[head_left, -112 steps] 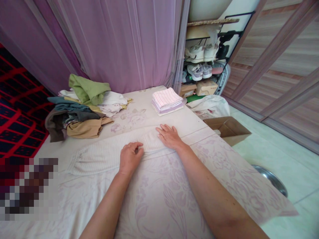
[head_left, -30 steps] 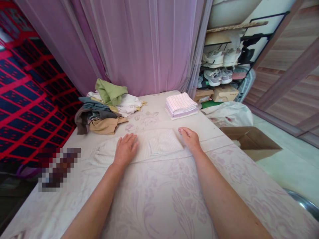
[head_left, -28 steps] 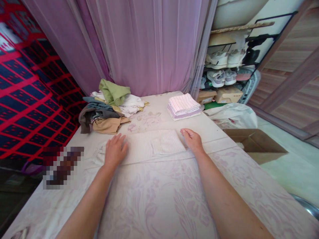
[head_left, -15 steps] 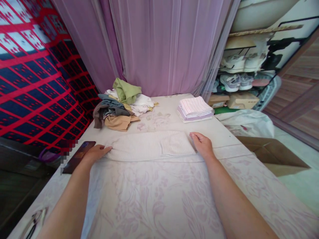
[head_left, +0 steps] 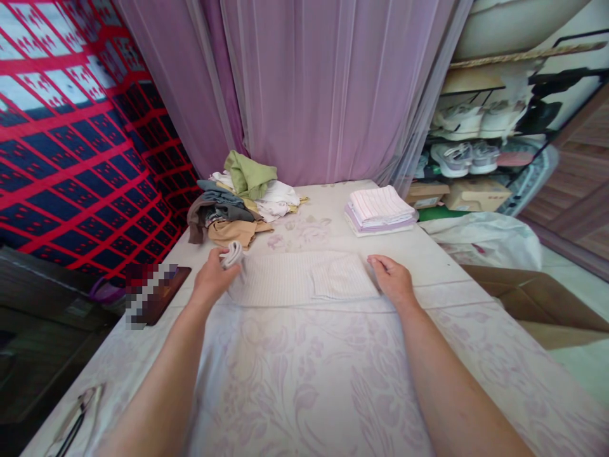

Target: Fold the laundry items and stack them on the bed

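A cream, finely striped garment (head_left: 280, 279) lies in a long folded strip across the bed, with a squarish folded section at its right. My left hand (head_left: 214, 276) grips its left end between thumb and fingers. That end is lifted and curled over, clear of the sheet. At the garment's right edge rests my right hand (head_left: 392, 279), fingers curled closed and close against the cloth. Whether the right fingers pinch the fabric is hidden.
A heap of loose clothes (head_left: 238, 203) sits at the back left, and a folded stack (head_left: 380, 209) at the back right. A phone (head_left: 166, 295) lies at the left edge, eyeglasses (head_left: 78, 419) at the front left. Beyond the right edge stands an open cardboard box (head_left: 537, 298).
My left hand has raised the garment's left end and brought it up and to the right, curling it over. My right hand stays at the right edge. The view has shifted slightly.
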The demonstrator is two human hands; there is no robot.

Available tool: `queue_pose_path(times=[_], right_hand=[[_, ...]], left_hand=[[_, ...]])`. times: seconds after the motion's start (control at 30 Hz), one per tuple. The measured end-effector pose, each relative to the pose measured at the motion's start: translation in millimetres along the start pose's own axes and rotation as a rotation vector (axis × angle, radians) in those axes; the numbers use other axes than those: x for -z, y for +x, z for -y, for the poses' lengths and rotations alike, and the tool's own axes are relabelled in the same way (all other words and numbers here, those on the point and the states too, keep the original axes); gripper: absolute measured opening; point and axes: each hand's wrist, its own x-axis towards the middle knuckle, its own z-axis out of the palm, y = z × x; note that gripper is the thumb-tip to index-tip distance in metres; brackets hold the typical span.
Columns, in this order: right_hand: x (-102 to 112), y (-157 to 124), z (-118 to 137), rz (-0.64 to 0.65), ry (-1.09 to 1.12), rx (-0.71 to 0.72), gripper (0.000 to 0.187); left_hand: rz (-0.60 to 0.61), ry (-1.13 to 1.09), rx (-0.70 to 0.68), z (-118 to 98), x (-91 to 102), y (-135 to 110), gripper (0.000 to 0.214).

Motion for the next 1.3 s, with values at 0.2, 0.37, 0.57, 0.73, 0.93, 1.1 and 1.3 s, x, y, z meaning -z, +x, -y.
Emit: queue_pose_path(times=[0.2, 0.37, 0.57, 0.73, 0.93, 1.1, 1.3], right_hand=[[-1.8, 0.6, -3.3, -0.001, 0.014, 0.006, 0.035], [-2.6, 1.0, -2.7, -0.01, -0.001, 0.002, 0.033], [-1.5, 1.0, 0.5, 0.005, -0.018, -0.013, 0.034], [-0.3, 1.0, 1.4, 0.017, -0.054, -0.008, 0.034], [1.5, -0.8, 11.8, 0.047, -0.209, 0.008, 0.033], [4.3, -3.8, 29.5, 0.102, -0.419, -0.001, 0.035], [11.2, -6.6, 52.6, 0.278, -0.575, -0.075, 0.041]], left_hand=[[-0.047, 0.14, -0.194, -53.3, -31.7, -35.1, 0.043], [0.021, 0.283, -0.334, -72.3, -62.9, -48.3, 0.035], [0.044, 0.339, -0.441, -74.7, -81.4, -55.0, 0.028], [0.09, 0.361, -0.47, -73.2, -82.3, -60.6, 0.027], [0.127, 0.372, -0.482, -74.2, -82.2, -64.4, 0.027], [0.168, 0.359, -0.525, -78.6, -85.0, -67.3, 0.028], [0.238, 0.211, -0.639, -71.9, -75.0, -63.0, 0.031]])
